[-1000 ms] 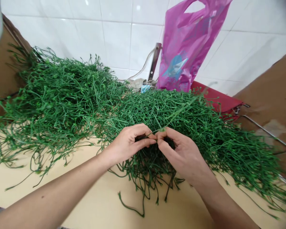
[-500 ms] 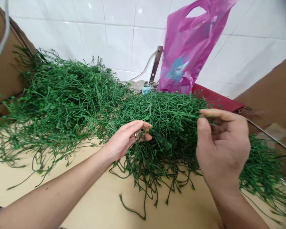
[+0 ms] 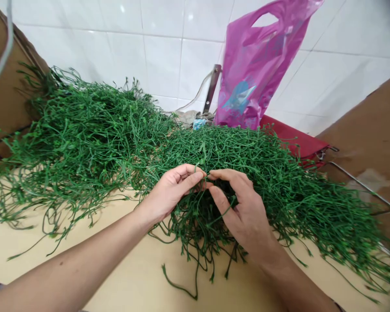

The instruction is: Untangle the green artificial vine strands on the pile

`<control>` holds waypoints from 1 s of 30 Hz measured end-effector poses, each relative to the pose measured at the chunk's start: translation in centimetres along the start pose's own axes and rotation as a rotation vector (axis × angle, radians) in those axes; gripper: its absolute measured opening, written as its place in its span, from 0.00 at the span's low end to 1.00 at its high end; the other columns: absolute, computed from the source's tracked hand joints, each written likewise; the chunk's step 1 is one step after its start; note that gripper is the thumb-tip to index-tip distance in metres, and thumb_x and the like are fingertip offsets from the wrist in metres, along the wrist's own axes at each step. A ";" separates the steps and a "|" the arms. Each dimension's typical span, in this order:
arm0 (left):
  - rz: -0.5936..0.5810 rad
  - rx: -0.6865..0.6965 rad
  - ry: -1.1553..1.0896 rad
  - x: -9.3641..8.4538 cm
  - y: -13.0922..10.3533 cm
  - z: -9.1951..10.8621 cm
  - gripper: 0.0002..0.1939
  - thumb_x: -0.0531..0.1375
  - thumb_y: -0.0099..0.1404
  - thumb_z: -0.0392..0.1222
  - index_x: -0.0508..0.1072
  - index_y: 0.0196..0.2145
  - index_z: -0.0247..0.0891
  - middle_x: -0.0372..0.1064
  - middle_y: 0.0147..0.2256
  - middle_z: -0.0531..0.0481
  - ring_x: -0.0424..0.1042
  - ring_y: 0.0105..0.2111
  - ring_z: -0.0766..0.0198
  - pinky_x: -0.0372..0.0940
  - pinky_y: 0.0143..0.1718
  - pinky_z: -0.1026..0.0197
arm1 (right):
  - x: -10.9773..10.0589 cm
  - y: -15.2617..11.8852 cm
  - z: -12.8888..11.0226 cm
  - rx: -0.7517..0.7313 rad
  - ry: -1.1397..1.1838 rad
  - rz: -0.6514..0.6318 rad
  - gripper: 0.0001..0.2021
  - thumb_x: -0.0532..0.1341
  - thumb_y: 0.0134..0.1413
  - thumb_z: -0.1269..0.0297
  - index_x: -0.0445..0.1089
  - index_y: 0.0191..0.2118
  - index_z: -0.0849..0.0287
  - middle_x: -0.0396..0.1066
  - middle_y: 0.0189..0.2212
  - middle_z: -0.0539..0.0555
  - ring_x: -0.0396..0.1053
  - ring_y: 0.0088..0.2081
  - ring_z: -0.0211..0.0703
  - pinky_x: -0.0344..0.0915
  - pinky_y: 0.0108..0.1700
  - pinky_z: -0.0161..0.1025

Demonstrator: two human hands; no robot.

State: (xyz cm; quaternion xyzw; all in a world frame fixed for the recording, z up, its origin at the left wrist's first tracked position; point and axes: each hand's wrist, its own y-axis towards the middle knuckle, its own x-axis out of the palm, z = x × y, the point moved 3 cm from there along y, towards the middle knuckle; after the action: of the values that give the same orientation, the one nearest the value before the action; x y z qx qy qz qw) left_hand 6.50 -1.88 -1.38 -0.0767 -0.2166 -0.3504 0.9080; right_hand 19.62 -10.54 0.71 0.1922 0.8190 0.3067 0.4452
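A thin green plastic-looking stem (image 3: 199,200) hangs from my left hand (image 3: 173,186), whose thumb and fingers are pinched on it. My right hand (image 3: 242,208) meets it fingertip to fingertip, with thumb and index finger curled in around the stem's end. One green strand crosses the right thumb; the exact grip there is partly hidden by the fingers. Under and behind both hands lies a thick tangled heap of green stems (image 3: 234,147), with small tufts on their ends. Several loose stems trail toward the front below the hands.
Another green heap (image 3: 94,125) spreads at the left, beside a brown cardboard box (image 3: 6,78). At the back a purple plastic bag (image 3: 256,65) stands against white tiles, near a metal bracket (image 3: 212,89) and a red pouch (image 3: 292,141). Beige tabletop (image 3: 130,268) shows in front.
My right hand has moved left from over the right part of the heap to my left fingertips. My left thumb has closed down against its fingers.
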 end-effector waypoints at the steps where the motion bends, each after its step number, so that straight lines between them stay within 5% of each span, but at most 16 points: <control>1: -0.009 0.007 0.018 0.0 0.0 0.0 0.10 0.68 0.62 0.45 0.75 0.34 0.36 0.75 0.30 0.53 0.75 0.34 0.68 0.66 0.40 0.66 | 0.1 0.0 0.0 0.003 -0.002 -0.008 0.10 0.61 0.64 0.60 0.69 0.48 0.56 0.76 0.43 0.56 0.71 0.48 0.49 0.66 0.51 0.47; 5: -0.039 0.033 0.127 0.1 0.1 -0.2 0.11 0.69 0.59 0.44 0.73 0.33 0.35 0.74 0.31 0.54 0.72 0.32 0.69 0.64 0.37 0.66 | 0.3 0.1 -0.1 0.034 -0.018 0.002 0.06 0.64 0.59 0.67 0.70 0.43 0.55 0.76 0.38 0.53 0.72 0.43 0.47 0.66 0.47 0.45; 10: -0.064 0.083 0.237 0.2 0.0 0.1 0.12 0.61 0.69 0.46 0.70 0.32 0.36 0.70 0.28 0.54 0.68 0.30 0.69 0.62 0.37 0.65 | 0.2 0.1 -0.3 0.026 0.022 -0.026 0.04 0.57 0.65 0.70 0.69 0.40 0.55 0.75 0.36 0.51 0.71 0.41 0.43 0.65 0.46 0.42; 21: -0.185 0.022 0.590 0.5 0.0 0.1 0.13 0.58 0.68 0.47 0.71 0.32 0.35 0.61 0.27 0.55 0.59 0.29 0.67 0.54 0.32 0.62 | 0.7 -0.2 0.3 -0.089 -0.348 -0.071 0.07 0.50 0.66 0.73 0.61 0.37 0.55 0.67 0.30 0.54 0.65 0.34 0.48 0.61 0.41 0.44; 26: -0.207 0.064 0.564 0.6 -0.5 0.5 0.12 0.59 0.68 0.47 0.71 0.31 0.36 0.62 0.28 0.55 0.59 0.29 0.67 0.54 0.32 0.62 | -0.2 0.2 1.2 0.088 -0.271 -0.126 0.10 0.48 0.67 0.72 0.63 0.36 0.55 0.67 0.26 0.50 0.65 0.29 0.44 0.59 0.35 0.41; 30: -0.284 0.044 0.452 1.3 -1.0 0.9 0.11 0.61 0.67 0.46 0.73 0.30 0.36 0.65 0.28 0.53 0.62 0.28 0.67 0.56 0.32 0.63 | -2.8 1.0 3.4 0.396 -0.100 0.058 0.12 0.49 0.69 0.60 0.63 0.34 0.53 0.61 0.21 0.46 0.61 0.23 0.39 0.56 0.28 0.37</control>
State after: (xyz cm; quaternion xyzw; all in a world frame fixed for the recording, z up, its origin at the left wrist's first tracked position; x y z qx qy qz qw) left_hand 6.38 -3.20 -0.01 0.0543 -0.0247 -0.4776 0.8766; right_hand 24.04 -10.36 1.67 0.3146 0.8342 0.1423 0.4300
